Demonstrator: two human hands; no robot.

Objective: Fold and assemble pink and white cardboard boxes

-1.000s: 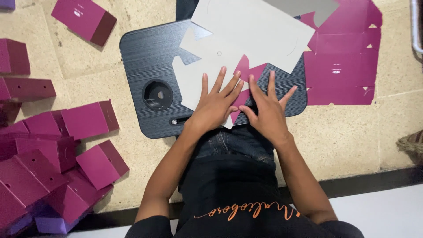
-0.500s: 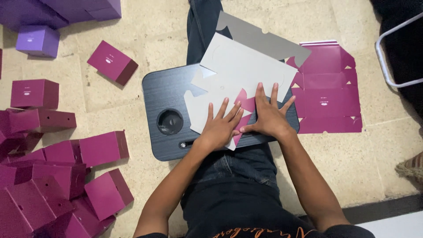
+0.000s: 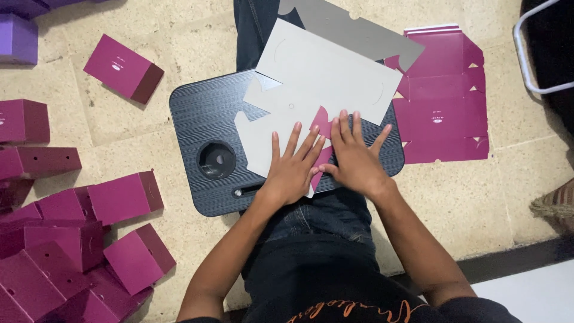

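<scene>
- Pressing flat: left hand and right hand both lie palm-down, fingers spread, side by side on an unfolded cardboard box blank, grey side up; neither hand pinches anything.
- Blank sits on a black lap tray across the person's legs; a magenta flap shows between the hands, folded over onto the grey.
- Vs 1 s ago: hands are on much the same spot of the blank, fingers splayed as before; the view has shifted a bit, so more floor shows on the right. Judged: the fold is being creased down, work on this blank is at an early stage.
- Around: a stack of flat magenta blanks on the floor to the right, touching the tray edge; another grey sheet pokes out behind the worked one.
- Left side: many folded magenta boxes heaped on the floor, one box apart near the tray, a purple box top left.
- Tray's round cup hole is clear of the blank.
- In the way: nothing btw the hands and the flap; the far part of the blank overhangs the tray's edge.
</scene>
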